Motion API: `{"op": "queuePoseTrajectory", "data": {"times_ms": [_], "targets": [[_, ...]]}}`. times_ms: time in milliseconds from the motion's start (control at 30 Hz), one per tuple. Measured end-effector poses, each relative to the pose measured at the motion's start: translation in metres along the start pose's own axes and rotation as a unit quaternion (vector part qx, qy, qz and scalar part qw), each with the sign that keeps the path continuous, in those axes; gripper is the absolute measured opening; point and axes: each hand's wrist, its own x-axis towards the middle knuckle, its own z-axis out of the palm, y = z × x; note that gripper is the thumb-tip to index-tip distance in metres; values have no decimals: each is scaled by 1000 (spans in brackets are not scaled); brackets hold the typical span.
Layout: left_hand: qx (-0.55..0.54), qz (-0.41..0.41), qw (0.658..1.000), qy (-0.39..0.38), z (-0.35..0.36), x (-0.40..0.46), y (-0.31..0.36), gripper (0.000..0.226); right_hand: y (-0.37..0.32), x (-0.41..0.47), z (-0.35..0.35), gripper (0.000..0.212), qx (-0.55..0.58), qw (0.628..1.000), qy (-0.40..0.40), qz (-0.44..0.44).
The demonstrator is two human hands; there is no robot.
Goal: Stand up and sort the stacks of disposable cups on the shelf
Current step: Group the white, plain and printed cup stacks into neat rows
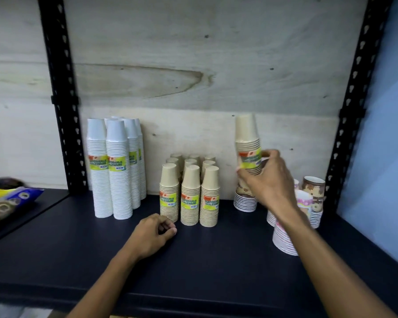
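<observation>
My right hand (268,180) grips a tan stack of cups (247,134) by its yellow-green label and holds it upright above the shelf, at the right. Several tan stacks (190,193) stand in rows at the middle of the dark shelf (216,260). Tall white stacks (115,166) stand upright at the left by the post. A patterned brown-and-white stack (245,199) sits under the held stack. My left hand (153,235) rests on the shelf just in front of the tan rows, fingers loosely curled and holding nothing.
More patterned stacks, pink (284,239) and brown (314,191), crowd the right end beside the black upright (349,111). Another black upright (62,99) stands at the left. Snack packets (7,200) lie on the neighbouring shelf. A plywood back panel closes the rear.
</observation>
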Motion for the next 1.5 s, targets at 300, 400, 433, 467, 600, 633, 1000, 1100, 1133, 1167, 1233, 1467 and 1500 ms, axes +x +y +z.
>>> {"op": "queuePoseTrajectory", "data": {"times_ms": [300,400,433,467,600,633,1000,1100,1133,1167,1233,1467,1500], "targets": [[-27,-1,1000,16,1,2,-1,4,-7,-69,77,65,31,980,-191,53],[-31,-1,999,16,1,2,-2,2,-5,-78,89,68,40,972,-222,63],[-31,-3,999,16,1,2,-3,3,-5,-80,92,68,40,971,-225,65],[-32,-5,999,17,1,2,-3,3,-5,-81,96,69,40,971,-225,67],[-32,-8,999,15,2,3,-4,5,-6,-84,105,69,41,974,-216,62],[-33,-9,999,15,2,3,-4,5,-7,-86,107,70,43,974,-213,57],[-114,29,993,-17,-1,1,0,24,29,-85,113,55,210,923,-306,102],[-137,34,990,-23,-1,0,0,29,27,-85,116,54,239,913,-309,120],[-144,32,989,-23,-1,0,0,29,26,-85,117,55,250,910,-308,126],[-150,29,988,-23,-1,0,0,29,25,-85,118,56,257,907,-307,130],[-154,29,987,-21,-2,0,0,28,24,-86,120,58,265,904,-308,135],[-160,-13,981,104,-4,-2,1,18,35,-80,103,42,228,931,-240,151],[-162,-19,978,132,-5,-2,0,24,38,-78,100,45,187,948,-221,135]]}}
